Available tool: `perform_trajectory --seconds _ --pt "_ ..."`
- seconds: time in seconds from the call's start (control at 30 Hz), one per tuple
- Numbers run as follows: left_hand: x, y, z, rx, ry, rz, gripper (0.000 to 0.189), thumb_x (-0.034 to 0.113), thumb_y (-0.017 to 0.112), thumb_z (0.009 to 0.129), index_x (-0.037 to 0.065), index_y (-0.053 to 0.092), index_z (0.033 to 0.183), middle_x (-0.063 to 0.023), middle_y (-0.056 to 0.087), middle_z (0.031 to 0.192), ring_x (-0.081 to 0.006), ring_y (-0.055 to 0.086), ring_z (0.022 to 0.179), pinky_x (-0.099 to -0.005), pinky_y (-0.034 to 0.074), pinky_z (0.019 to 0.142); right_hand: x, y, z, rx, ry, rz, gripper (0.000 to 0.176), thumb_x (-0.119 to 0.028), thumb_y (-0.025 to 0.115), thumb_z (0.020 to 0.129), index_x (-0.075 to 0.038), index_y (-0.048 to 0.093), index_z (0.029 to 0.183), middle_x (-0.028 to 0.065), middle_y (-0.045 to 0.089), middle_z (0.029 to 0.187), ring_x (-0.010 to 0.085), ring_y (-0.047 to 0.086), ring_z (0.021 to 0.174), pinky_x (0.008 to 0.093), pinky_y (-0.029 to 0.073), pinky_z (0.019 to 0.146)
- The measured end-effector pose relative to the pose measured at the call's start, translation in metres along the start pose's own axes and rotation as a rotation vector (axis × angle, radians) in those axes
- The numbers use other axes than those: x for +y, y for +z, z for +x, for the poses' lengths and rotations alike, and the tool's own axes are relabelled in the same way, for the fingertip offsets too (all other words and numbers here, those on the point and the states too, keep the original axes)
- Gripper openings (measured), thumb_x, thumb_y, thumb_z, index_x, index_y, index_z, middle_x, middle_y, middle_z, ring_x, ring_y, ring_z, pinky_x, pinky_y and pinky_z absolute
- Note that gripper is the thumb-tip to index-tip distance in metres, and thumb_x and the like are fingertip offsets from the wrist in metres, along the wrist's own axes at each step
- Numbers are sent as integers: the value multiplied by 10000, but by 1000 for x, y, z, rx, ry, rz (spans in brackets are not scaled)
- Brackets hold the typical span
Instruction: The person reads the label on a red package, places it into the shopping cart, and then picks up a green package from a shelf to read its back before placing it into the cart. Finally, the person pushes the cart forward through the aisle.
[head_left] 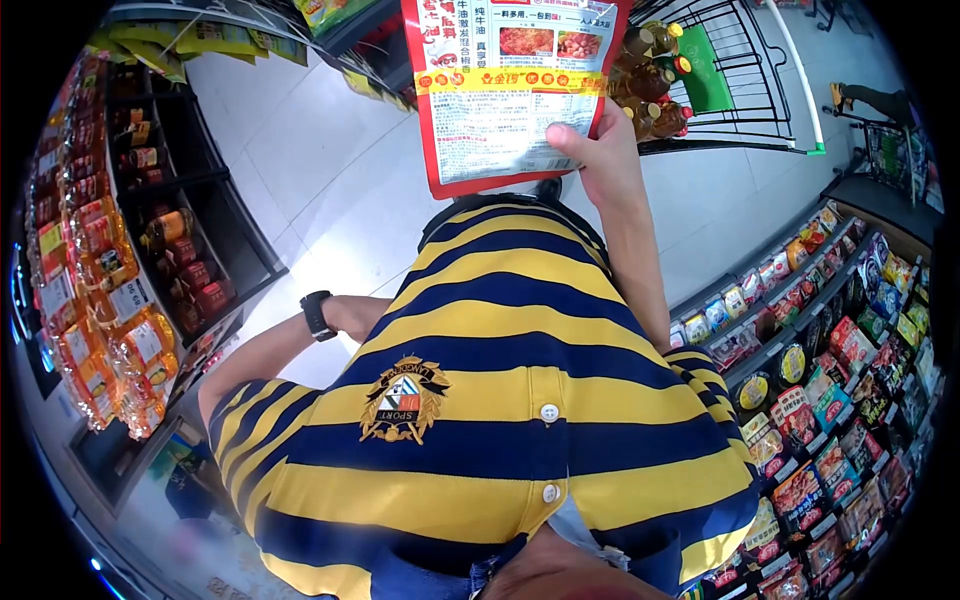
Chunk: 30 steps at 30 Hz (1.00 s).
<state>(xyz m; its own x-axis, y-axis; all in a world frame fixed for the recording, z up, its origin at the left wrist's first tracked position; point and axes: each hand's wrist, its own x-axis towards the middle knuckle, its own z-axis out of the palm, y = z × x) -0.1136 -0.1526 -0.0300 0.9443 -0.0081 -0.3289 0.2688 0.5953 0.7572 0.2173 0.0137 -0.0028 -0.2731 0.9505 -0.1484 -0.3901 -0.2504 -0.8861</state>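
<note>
Held up in front of my striped shirt is a red-edged packet of hotpot base [500,125], its back covered in printed text and small food pictures. My right hand [605,160] grips its lower right corner, the thumb pressed flat on the printed side and the other fingers behind it. My left hand [355,315], with a black watch on the wrist, rests at my side by the waist. The shirt covers its fingers, so I cannot see whether it holds anything.
A shopping cart [745,85] with several bottles of brown liquid [645,85] stands ahead on the right. Oil bottles [110,290] line the left shelf. Rows of seasoning packets [830,400] fill the right shelf. Tiled floor [330,130] lies ahead. Another person's leg [880,98] shows far right.
</note>
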Motion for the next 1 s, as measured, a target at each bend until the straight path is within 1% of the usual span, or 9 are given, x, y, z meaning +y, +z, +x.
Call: perform_trajectory --seconds 0.2,0.47,1.0 --pt "-2 2 1 24 17 60 759 353 653 827 61 262 1408 -164 319 1429 -320 343 1270 -323 298 1045 1 0 -1 6 3 -5 563 -138 809 661 27 530 1122 113 635 1060 173 613 950 308 465 877" --pt "-2 6 -6 37 14 65 750 351 651 828 59 271 1404 -166 332 1421 -317 355 1262 -325 307 1037 -5 4 -2 0 29 -30 537 -124 795 669 28 532 1113 124 636 1050 172 615 945 309 464 878" --pt "-4 15 1 30 0 56 731 349 647 829 57 288 1395 -169 358 1404 -313 377 1246 -330 325 1022 -3 3 -3 -20 6 -32 519 -169 813 665 12 567 1085 117 650 1029 176 622 935 316 467 872"
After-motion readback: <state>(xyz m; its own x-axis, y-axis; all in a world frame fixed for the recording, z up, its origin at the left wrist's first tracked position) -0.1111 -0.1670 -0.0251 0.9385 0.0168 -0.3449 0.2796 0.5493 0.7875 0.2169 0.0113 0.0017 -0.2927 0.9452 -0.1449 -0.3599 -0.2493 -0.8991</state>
